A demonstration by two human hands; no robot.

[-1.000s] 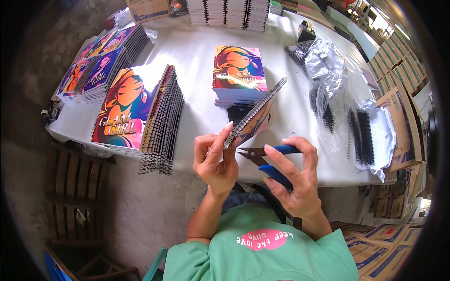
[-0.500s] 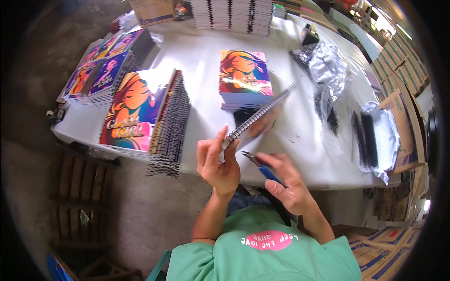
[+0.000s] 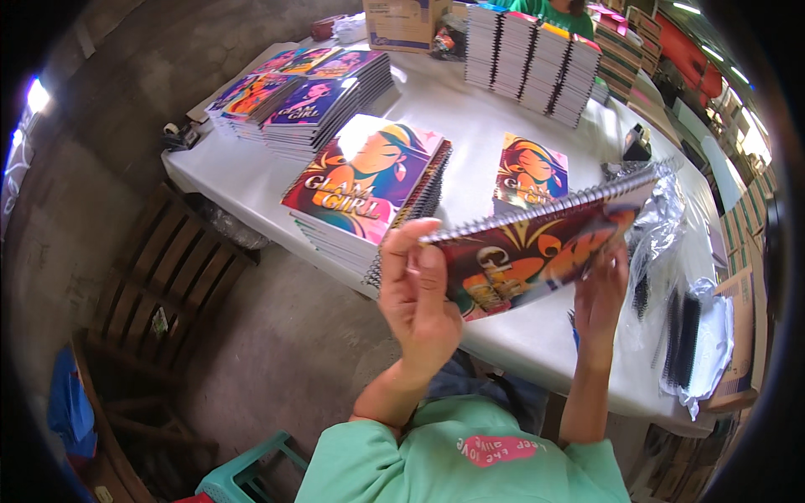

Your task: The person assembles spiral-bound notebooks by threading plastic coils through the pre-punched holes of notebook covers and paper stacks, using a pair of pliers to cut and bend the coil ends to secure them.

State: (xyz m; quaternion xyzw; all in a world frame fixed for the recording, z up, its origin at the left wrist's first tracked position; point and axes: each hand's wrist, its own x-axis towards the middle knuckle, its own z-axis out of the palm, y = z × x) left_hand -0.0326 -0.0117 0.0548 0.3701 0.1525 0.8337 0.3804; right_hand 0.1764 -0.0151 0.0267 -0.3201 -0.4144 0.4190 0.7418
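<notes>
A spiral notebook [image 3: 537, 256] with a dark, colourful cover hangs tilted above the table's front edge, its metal coil running along the top. My left hand [image 3: 419, 293] pinches its left end near the coil, thumb on the cover. At the notebook's lower right edge, my right hand [image 3: 602, 289] grips it, with some fingers hidden behind the cover. A small part of the blue-handled cutters [image 3: 575, 331] shows beside the right palm; how they are held is mostly hidden. Behind the notebook sits a stack of matching covers [image 3: 532, 163], partly covered by it.
A tall notebook stack [image 3: 365, 180] stands left, with more stacks [image 3: 310, 96] beyond. Bound notebooks [image 3: 532, 63] stand upright at the back, near a person in green [image 3: 563, 15]. Clear plastic [image 3: 662, 210] and black coils [image 3: 683, 335] lie right. A wooden chair [image 3: 163, 285] stands left.
The notebook has been lifted and turned, its cover now facing me. My right hand has moved from the cutters' work at the coil end to the notebook's right edge. The view has swung right-to-left.
</notes>
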